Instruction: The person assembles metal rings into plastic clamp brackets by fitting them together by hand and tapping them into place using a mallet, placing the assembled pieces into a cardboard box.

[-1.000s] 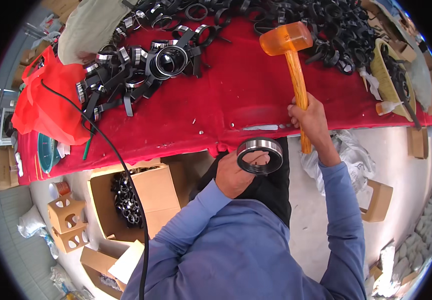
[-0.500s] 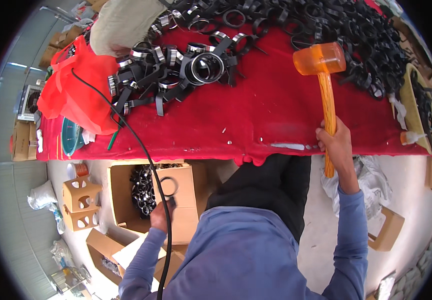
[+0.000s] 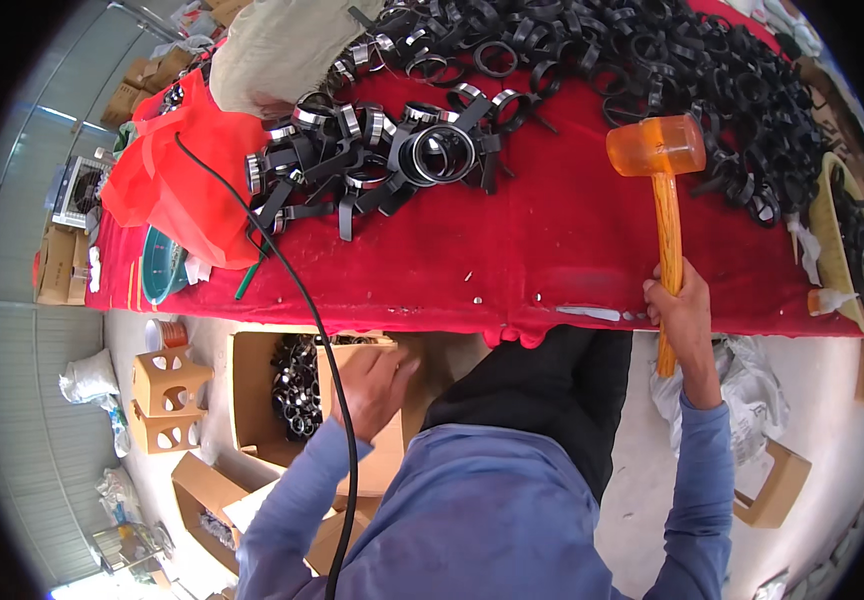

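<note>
My right hand (image 3: 685,318) is wrapped round the wooden handle of a mallet (image 3: 666,215). The mallet's translucent orange head points away from me over the red cloth. Beside the table's front edge, my left hand (image 3: 370,388) hangs above a cardboard box (image 3: 262,408), its fingers loosely stretched and no part visible in them. In that box lie several black ring-shaped parts with shiny metal (image 3: 298,388). On the table, similar black parts with silver rings (image 3: 436,154) form a cluster at left centre.
A large heap of black ring parts (image 3: 652,60) covers the table's far side. A red bag (image 3: 192,180), a green basin (image 3: 158,265) and a black cable (image 3: 302,290) are at left. At right stands a yellow tray (image 3: 830,245). Cardboard pieces (image 3: 169,385) sit on the floor.
My left hand has moved up and right; the black ring part it held is no longer visible in it. The right hand keeps the mallet, which appears slightly lower as the view shifts.
</note>
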